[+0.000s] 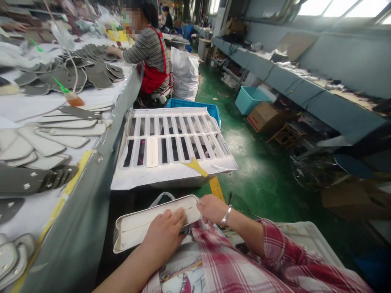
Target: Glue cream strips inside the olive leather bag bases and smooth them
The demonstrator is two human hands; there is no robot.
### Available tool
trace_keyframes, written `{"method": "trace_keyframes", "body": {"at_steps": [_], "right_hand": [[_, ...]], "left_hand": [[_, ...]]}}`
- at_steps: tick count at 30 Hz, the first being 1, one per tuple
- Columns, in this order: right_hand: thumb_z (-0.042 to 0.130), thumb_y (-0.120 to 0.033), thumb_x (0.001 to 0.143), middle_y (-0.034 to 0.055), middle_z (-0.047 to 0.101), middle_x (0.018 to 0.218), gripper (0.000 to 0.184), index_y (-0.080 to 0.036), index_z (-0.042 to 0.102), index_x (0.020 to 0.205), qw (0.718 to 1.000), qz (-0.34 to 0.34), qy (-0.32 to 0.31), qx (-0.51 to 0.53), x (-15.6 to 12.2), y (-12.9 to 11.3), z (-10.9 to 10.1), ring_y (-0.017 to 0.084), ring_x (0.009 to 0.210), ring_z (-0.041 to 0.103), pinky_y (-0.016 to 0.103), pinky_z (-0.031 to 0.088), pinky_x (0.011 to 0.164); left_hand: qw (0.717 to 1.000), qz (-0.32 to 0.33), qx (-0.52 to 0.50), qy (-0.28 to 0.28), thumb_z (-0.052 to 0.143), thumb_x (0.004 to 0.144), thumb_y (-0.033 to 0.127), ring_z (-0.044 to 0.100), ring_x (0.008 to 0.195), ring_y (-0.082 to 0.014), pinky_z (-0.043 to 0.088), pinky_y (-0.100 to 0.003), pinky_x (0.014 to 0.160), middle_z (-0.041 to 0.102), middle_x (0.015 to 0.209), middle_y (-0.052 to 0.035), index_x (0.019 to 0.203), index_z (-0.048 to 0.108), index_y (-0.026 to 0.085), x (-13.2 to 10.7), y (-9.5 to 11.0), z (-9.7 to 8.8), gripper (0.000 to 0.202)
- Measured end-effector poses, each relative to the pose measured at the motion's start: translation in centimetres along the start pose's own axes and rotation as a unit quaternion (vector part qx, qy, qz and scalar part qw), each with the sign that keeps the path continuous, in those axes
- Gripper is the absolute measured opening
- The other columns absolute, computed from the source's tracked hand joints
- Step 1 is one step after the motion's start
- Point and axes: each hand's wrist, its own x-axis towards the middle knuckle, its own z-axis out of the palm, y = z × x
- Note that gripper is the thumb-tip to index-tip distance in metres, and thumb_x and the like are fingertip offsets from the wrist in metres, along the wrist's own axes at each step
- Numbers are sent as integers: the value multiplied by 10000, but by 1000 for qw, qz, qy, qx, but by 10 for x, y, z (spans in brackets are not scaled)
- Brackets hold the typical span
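One pale panel (137, 226), in front of the slatted rack (165, 173), lies apparently mid-work under the flattened left hand (166, 230), right hand (210, 208) pinching its end; pale pieces (45, 142) left of the rack lie untouched.

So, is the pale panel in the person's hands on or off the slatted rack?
Off: the panel is nearer the camera than the slatted rack, left hand on it, right hand at its end.

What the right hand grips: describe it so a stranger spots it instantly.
Find the white slatted rack. Nearer the camera, the left hand rests on, and the right hand grips, a long, round-cornered cream panel. Unlike the smaller cream strip on the rack, its left end is notched.
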Motion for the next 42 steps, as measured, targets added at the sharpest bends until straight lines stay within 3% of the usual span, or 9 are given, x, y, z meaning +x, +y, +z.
{"method": "trace_keyframes", "body": {"at_steps": [3,10,18,22,24,28,35,38,42], "right_hand": [[236,-328,894,103,645,584,461,-118,525,603,986,43,-7,160,2,14,1,117,370,537,201,407,363],[511,-455,774,6,618,533,326,-135,492,720,849,11,-131,512,21,58,11,85,357,525,161,401,354],[549,-398,787,0,589,443,346,-141,445,580,925,80,-69,364,26,28,1,83,321,512,158,417,343],[513,-336,823,8,585,438,350,-137,449,541,944,102,-107,295,20,13,-15,83,321,511,162,423,344],[539,-387,801,20,602,466,360,-134,474,553,943,98,-143,283,19,15,-21,90,336,522,174,436,353],[615,-535,686,42,626,517,423,-132,526,595,935,78,-197,283,33,28,-27,104,382,550,173,431,358],[621,-497,682,72,637,557,397,-122,574,559,919,92,-273,270,51,33,-31,106,408,559,170,411,356],[619,-499,676,65,622,519,407,-116,572,543,918,101,-278,264,53,29,-31,99,388,536,178,405,355],[665,-532,604,44,624,526,432,-121,546,545,930,85,-244,261,49,27,-32,90,387,520,183,410,368]], "left_hand": [[1000,5,-3,3,515,796,326,486,979,-271,425,-395,790,430,1347,-43,1226,492,223,-1,-2,2,443],[999,11,-26,20,484,813,413,482,1013,-266,394,-402,861,451,1331,-31,1218,507,230,1,-10,7,445],[999,12,-44,15,523,796,372,483,1043,-266,391,-424,889,445,1334,-41,1206,508,236,9,-10,3,432],[984,13,-178,12,569,750,376,492,1051,-252,389,-413,906,459,1310,-81,1268,423,235,-8,-16,-16,557],[944,-51,-316,78,521,786,375,539,951,-192,433,-348,841,532,1192,-85,1297,348,238,-32,-34,-22,556],[774,-293,-485,283,485,820,395,511,618,-94,426,-217,591,525,707,26,905,481,194,-95,-86,-11,219],[659,-312,-672,127,597,731,431,394,432,-55,271,-164,422,445,517,78,677,360,191,-111,-114,34,342],[663,-291,-682,107,592,740,420,394,441,-59,273,-167,422,439,527,79,666,330,197,-102,-115,36,352],[737,-279,-611,71,539,774,432,408,471,-68,299,-174,447,417,535,80,647,338,193,-105,-129,25,337]]}}
